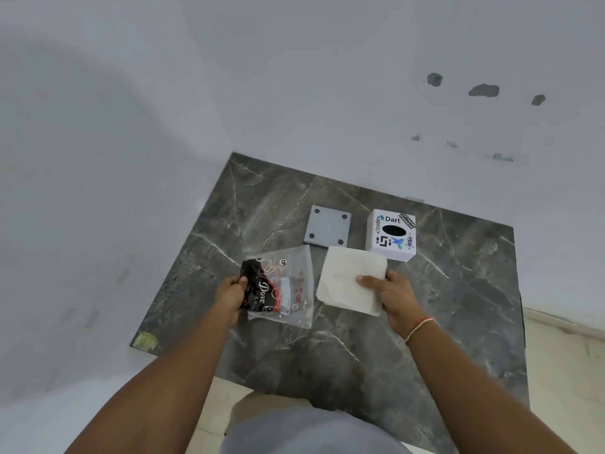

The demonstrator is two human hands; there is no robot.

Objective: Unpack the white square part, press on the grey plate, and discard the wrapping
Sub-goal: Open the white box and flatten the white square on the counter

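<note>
Over the dark veined marble slab (425, 322), the unpacking was already done: the white square part (347, 276), a flat pad with a soft, faintly woven-looking face and slightly rounded edges, sat clear of its wrapper and was pinched at its near right corner by the right hand (389, 296), thumb on top, fingers underneath. And the left hand (230, 294) was clamped on the emptied wrapping, a crinkled clear plastic bag with a black-and-red printed panel (281, 285), gripping it by its left edge; the film looked limp and glossy, the sort that would slide and fold easily. Both hands were well apart, each busy with its own item. Just beyond them lay the grey square plate (327, 229), matte and rigid with a dark hole in each corner, bare and untouched as far as could be seen, the white pad's far corner reaching close to it. Beside the plate stood a white box covered in stickers with a black oval slot on top (393, 234), plausibly the bin for the wrapper, though that was a guess. So two steps looked left: pressing the pad onto the plate and getting rid of the bag.
</note>
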